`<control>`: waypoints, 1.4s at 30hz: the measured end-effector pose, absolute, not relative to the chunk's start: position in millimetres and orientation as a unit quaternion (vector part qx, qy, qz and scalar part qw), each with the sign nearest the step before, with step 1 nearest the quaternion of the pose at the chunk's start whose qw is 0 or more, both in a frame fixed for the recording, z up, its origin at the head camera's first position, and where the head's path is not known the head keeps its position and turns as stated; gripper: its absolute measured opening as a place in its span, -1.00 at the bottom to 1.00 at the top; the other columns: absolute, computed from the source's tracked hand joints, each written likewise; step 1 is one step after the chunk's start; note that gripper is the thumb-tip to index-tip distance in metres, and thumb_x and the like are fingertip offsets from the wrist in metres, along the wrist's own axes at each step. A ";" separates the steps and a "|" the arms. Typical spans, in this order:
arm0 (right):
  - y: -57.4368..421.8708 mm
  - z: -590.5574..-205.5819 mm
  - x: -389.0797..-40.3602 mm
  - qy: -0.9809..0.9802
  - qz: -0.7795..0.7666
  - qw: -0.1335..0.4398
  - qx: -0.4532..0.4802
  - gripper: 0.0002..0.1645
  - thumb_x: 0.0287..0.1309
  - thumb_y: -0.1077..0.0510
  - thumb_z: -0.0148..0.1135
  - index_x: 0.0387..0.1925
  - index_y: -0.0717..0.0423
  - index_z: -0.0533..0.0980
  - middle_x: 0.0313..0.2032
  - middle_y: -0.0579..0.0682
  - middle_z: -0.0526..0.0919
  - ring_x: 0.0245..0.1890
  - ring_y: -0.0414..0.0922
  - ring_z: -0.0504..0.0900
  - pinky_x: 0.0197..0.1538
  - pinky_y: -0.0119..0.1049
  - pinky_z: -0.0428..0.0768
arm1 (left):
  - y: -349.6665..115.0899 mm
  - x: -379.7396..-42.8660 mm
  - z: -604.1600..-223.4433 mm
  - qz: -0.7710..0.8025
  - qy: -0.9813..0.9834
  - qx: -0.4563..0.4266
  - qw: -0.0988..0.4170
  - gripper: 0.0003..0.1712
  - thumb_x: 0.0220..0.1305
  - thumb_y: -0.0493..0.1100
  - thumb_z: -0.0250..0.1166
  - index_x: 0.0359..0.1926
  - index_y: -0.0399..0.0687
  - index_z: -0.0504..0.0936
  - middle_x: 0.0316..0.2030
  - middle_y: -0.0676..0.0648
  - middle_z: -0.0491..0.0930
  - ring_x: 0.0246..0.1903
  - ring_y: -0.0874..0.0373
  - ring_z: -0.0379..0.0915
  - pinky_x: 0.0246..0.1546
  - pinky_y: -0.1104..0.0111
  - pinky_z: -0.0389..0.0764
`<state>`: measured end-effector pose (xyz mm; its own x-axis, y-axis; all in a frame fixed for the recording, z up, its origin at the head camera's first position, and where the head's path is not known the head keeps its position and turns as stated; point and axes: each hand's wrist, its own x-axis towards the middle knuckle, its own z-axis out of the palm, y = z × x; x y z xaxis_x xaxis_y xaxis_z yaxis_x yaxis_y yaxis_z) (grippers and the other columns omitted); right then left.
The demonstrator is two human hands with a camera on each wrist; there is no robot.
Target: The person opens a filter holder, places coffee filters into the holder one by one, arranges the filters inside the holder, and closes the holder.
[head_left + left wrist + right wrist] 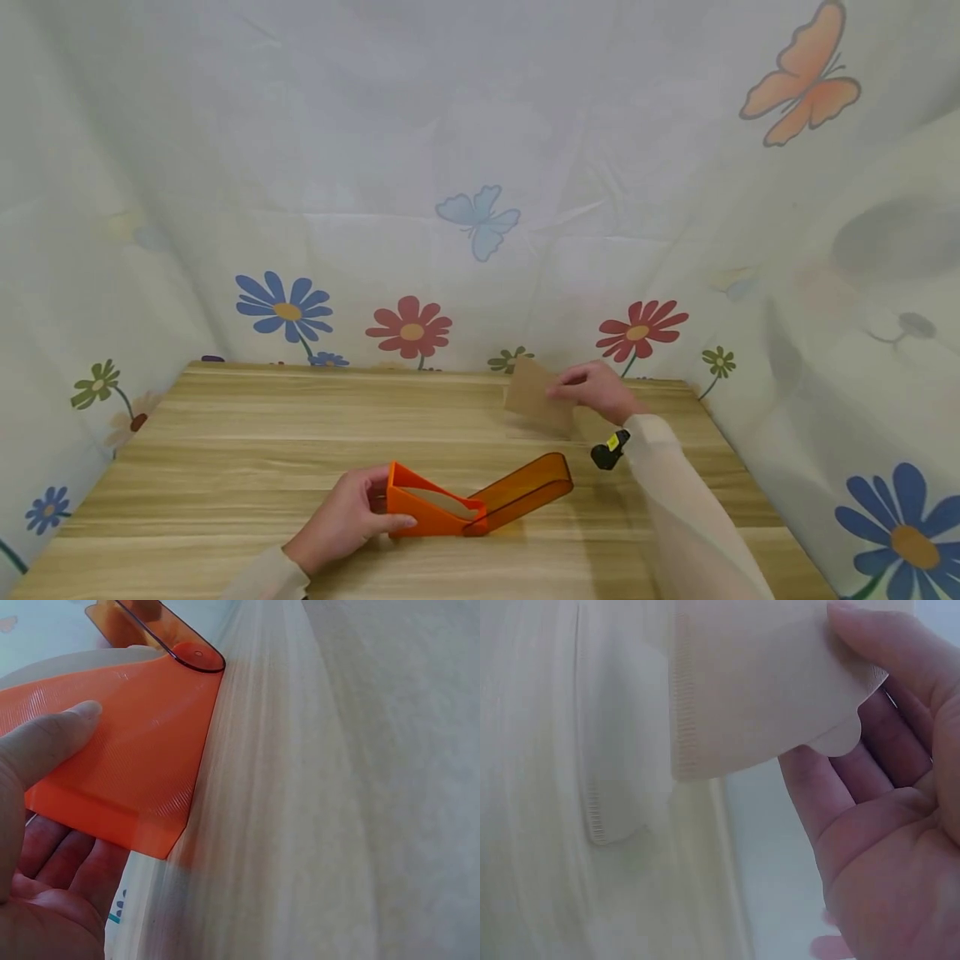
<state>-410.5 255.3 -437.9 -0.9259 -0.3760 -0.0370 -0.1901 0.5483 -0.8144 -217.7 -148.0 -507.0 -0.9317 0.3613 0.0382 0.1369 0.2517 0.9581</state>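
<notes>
My left hand [341, 512] grips an orange coffee filter holder [427, 525] on the table, thumb along its near side and fingers behind. The holder's see-through amber lid [525, 492] is swung out to the right, and pale paper [442, 502] shows inside. Farther back on the right, my right hand [600, 392] pinches a tan paper coffee filter [534, 396] between thumb and fingers. In the right wrist view, this filter has a crimped edge and a small rounded tab. A second coffee filter [619, 750] lies flat on the table below it.
A small black object with a yellow label [610, 450] lies by the right wrist. The wood-grain table [300, 417] ends at the back against a white curtain [337, 233] printed with flowers and butterflies. At the far left corner sits a small dark purple thing [213, 358].
</notes>
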 end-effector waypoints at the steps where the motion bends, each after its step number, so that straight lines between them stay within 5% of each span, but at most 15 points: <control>1: 256.0 -433.8 -407.9 0.876 -0.441 0.101 -0.168 -0.65 0.11 -0.11 0.54 -0.20 0.05 0.78 -0.16 0.01 0.75 -0.19 -0.04 0.61 -0.06 -0.14 0.67 | -147.7 -217.7 -506.8 0.591 0.785 0.159 0.096 -0.49 0.12 0.04 0.58 0.08 0.05 0.68 -0.07 0.00 0.77 -0.15 0.13 0.71 -0.15 0.40 0.69; 9: 256.1 -407.2 -391.5 0.881 -0.418 0.088 -0.201 -0.66 0.08 -0.19 0.53 -0.35 -0.01 0.77 -0.29 0.02 0.68 -0.28 0.01 0.52 -0.18 -0.15 0.57 | -147.4 -217.6 -506.1 0.589 0.787 0.155 0.100 -0.47 0.11 0.05 0.58 0.08 0.03 0.67 -0.07 0.00 0.77 -0.17 0.13 0.71 -0.17 0.40 0.69; 15: 246.0 -386.5 -372.8 0.876 -0.421 0.098 -0.213 -0.69 0.10 -0.14 0.53 -0.29 -0.02 0.78 -0.20 0.00 0.74 -0.22 -0.01 0.57 -0.05 -0.06 0.61 | -148.3 -216.5 -506.3 0.586 0.789 0.158 0.094 -0.48 0.12 0.03 0.58 0.08 0.02 0.68 -0.07 -0.02 0.77 -0.18 0.14 0.71 -0.17 0.40 0.69; 25: 236.5 -360.7 -344.5 0.869 -0.437 0.069 -0.221 -0.75 0.13 -0.04 0.53 -0.29 0.04 0.78 -0.25 0.00 0.69 -0.16 0.02 0.48 -0.14 -0.19 0.54 | -148.1 -217.7 -507.3 0.586 0.789 0.155 0.097 -0.46 0.11 0.05 0.58 0.09 0.04 0.67 -0.05 -0.01 0.76 -0.14 0.13 0.71 -0.13 0.41 0.69; 42: 204.4 -338.8 -294.7 0.836 -0.476 0.072 -0.265 -0.83 0.22 0.03 0.47 -0.24 0.03 0.78 -0.32 -0.04 0.75 -0.34 -0.14 0.58 -0.25 -0.30 0.57 | -146.8 -216.3 -503.9 0.594 0.783 0.153 0.101 -0.45 0.11 0.04 0.58 0.10 0.02 0.67 -0.03 -0.04 0.76 -0.12 0.11 0.71 -0.16 0.39 0.71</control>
